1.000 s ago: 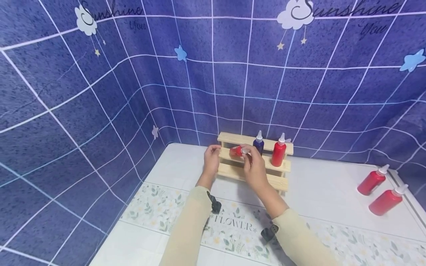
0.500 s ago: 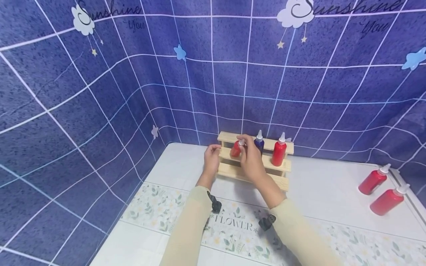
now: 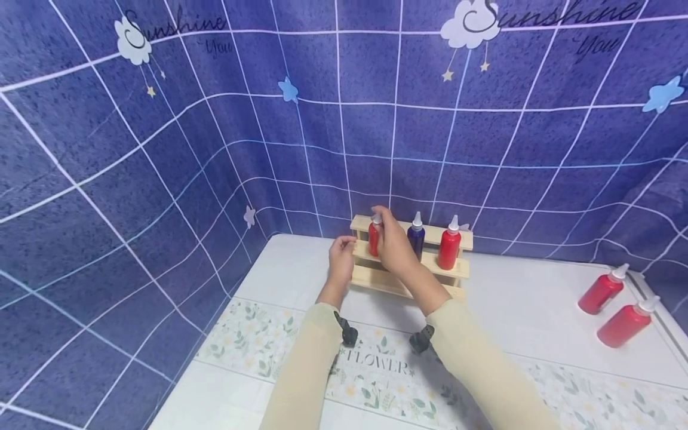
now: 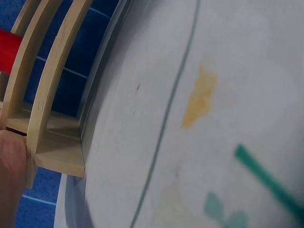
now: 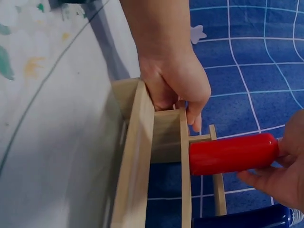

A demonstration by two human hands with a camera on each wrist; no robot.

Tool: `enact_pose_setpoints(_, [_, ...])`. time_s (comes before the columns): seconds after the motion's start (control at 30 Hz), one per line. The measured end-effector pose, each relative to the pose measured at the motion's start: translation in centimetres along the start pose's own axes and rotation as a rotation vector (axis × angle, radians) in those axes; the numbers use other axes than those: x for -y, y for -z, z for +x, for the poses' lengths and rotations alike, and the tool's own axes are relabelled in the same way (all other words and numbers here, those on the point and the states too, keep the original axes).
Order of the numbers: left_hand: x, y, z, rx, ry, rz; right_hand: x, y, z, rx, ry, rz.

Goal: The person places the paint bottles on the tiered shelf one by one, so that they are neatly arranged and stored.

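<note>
A three-tier wooden rack point(image 3: 383, 280) stands against the back cloth. My left hand point(image 3: 341, 261) grips its left end; the right wrist view shows the fingers bent around the end of the shelf. On the middle tier, at the left, a red squeeze bottle point(image 5: 232, 154) stands upright. My right hand point(image 3: 396, 246) pinches this bottle at its white nozzle, covering part of it in the head view. Right of that hand, a dark blue bottle point(image 3: 416, 240) and another red bottle point(image 3: 449, 249) share the same tier, both with white pointed tips.
Two more red bottles point(image 3: 601, 294) stand on the white table point(image 3: 516, 310) at the far right. Blue gridded cloth point(image 3: 301, 149) hangs behind the rack and along the left side. A floral band with lettering point(image 3: 376, 362) crosses the table in front.
The red bottle has gone from tilted to upright at the left of the middle tier. My right hand has shifted left with it. The left hand stays on the rack's end.
</note>
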State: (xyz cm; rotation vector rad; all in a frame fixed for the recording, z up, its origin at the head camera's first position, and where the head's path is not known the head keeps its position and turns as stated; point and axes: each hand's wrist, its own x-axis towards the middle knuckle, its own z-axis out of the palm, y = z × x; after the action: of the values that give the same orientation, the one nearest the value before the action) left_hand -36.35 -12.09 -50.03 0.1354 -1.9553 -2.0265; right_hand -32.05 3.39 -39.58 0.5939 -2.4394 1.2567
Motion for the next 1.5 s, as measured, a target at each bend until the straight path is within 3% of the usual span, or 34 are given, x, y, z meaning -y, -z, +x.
enact_pose_setpoints(0.33, [0.5, 0.0, -0.2, 0.000, -0.005, -0.014, -0.5, -0.9, 0.8, 0.008, -0.078, -0.004])
enact_pose_setpoints(0.83, [0.0, -0.1, 0.1, -0.014, -0.025, 0.000, -0.9, -1.6, 0.7, -0.046, -0.075, 0.059])
enact_pose_setpoints(1.2, [0.3, 0.0, 0.1, -0.017, -0.021, 0.011, -1.0, -1.6, 0.1, -0.024, -0.035, 0.001])
enact_pose_setpoints(1.5, [0.3, -0.2, 0.3, -0.014, -0.032, 0.018, -0.7, -1.1, -0.6, 0.042, -0.087, -0.070])
